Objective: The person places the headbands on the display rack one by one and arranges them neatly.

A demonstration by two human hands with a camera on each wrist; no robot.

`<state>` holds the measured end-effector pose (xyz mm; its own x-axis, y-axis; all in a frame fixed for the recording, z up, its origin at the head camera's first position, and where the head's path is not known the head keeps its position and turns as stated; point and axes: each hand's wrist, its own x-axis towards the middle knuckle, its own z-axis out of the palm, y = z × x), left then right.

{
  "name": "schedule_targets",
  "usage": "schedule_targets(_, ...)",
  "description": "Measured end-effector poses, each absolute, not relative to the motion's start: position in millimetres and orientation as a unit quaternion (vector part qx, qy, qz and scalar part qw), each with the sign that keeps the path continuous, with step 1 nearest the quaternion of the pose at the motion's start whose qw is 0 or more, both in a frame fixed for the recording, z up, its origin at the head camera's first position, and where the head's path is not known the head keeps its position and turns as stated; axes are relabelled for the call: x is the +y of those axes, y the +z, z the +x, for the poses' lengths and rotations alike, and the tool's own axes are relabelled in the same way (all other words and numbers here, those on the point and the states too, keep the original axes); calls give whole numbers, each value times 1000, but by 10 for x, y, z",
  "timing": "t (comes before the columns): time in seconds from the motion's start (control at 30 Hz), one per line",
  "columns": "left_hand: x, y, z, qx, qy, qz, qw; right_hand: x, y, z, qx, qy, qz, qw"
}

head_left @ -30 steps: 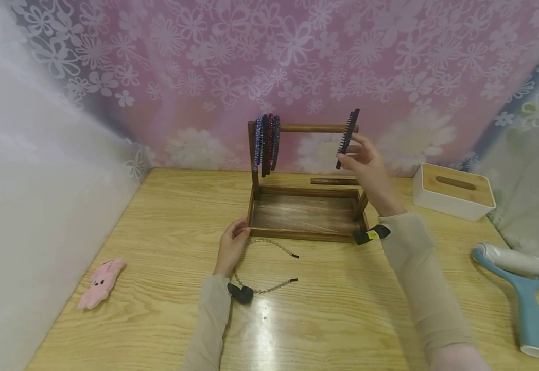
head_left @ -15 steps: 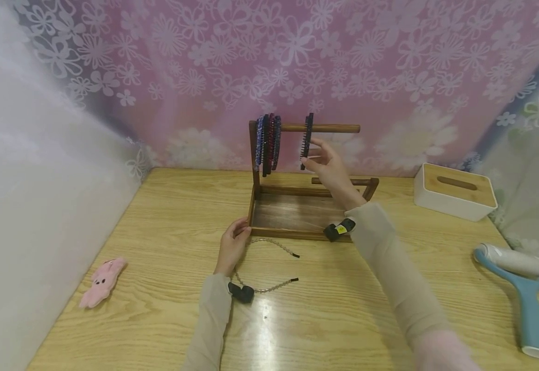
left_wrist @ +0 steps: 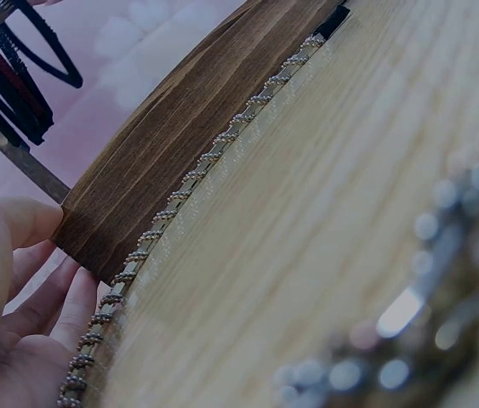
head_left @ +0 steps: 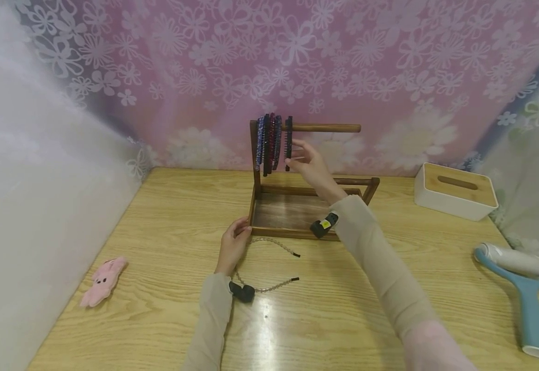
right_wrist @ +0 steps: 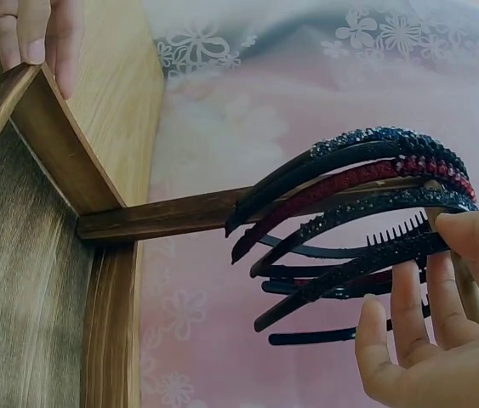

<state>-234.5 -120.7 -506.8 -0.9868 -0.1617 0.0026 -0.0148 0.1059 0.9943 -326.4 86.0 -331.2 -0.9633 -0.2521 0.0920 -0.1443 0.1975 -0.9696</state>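
My right hand [head_left: 314,169] pinches a black, glittery headband [right_wrist: 341,276] with comb teeth, between thumb and fingers. This headband sits around the upper bar [head_left: 327,128] of a wooden rack, a small gap to the right of the others. Several sparkly blue, black and red headbands [head_left: 268,147] hang bunched at the bar's left end. With thumb and fingers, my left hand [head_left: 233,246] grips the front left corner of the rack's tray [left_wrist: 107,225]. A beaded headband [left_wrist: 185,184] lies on the table, its upper arm along the tray's front and its curve partly behind my left wrist.
A lower wooden bar [head_left: 354,181] stands at the rack's right side. On the table are a pink plush toy [head_left: 103,281] at left, a white tissue box [head_left: 454,198] with a wooden lid at back right, and a blue lint roller [head_left: 531,304] at right.
My right hand has moved left from the bar's free right end, sliding the black headband along the bar toward the bunched ones. The left hand stays at the tray corner.
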Motion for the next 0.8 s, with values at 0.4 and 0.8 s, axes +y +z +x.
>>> schedule_targets(0.4, -1196, -5064, -2348, -746, -661, 55, 64, 815, -3401, -3269, 770, -618, -149, 46)
schedule_targets(0.8, -1200, -5068, -2347, -743, -664, 56, 63, 865, -3613, -3027, 759, -634, -135, 61)
